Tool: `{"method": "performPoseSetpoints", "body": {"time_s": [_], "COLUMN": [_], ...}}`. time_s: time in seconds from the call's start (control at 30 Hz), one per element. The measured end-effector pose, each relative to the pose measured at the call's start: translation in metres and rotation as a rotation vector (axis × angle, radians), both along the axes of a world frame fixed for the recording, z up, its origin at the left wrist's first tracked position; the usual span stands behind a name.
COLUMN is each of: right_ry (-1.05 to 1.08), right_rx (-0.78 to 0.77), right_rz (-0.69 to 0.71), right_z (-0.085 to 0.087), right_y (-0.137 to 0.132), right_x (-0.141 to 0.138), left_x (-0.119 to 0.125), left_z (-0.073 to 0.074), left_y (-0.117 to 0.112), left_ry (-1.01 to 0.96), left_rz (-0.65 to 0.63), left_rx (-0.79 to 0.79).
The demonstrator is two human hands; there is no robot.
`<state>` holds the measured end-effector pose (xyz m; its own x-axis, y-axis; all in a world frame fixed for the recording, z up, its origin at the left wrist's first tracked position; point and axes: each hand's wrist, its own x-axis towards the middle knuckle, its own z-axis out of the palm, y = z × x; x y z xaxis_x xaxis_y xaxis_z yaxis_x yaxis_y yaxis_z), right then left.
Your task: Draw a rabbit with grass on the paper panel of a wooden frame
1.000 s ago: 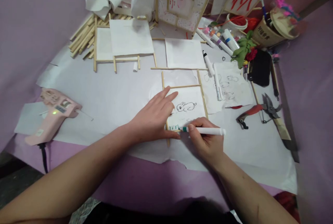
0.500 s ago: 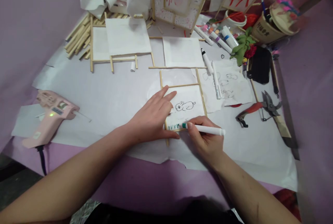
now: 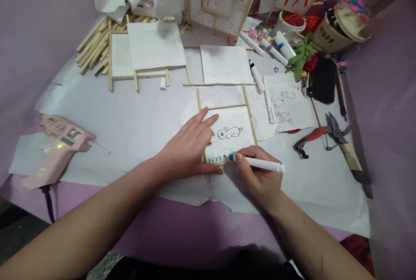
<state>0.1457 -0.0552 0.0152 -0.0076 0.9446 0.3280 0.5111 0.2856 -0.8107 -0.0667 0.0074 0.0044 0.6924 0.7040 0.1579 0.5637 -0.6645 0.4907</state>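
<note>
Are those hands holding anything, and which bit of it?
The right hand holds a white marker close to its green end. The left hand grasps nothing; it lies spread over the left edge of the stick-framed drawing.

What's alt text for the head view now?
A right hand holds a green-tipped marker over a stick-framed sheet bearing a rabbit-like drawing and green strokes; the left hand lies spread over the sheet's left edge. A pink glue gun lies left, shears right.
</note>
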Motion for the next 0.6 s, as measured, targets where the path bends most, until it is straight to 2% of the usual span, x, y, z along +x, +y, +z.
{"method": "performPoseSetpoints", "body": {"time_s": [0.27, 0.6], "right_ry": [-0.008, -0.008], "right_rx": [0.029, -0.030], "right_rz": [0.018, 0.014], "right_z": [-0.0044, -0.0035], "right_y": [0.0012, -0.0013], "right_x": [-0.0002, 0.0016], "left_x": [0.0000, 0.0000], "left_z": [-0.0009, -0.0013], "left_y": [0.0009, 0.0007], "left_ry": [0.031, 0.018], "left_rz": [-0.007, -0.003], "left_rx": [0.011, 0.002]}}
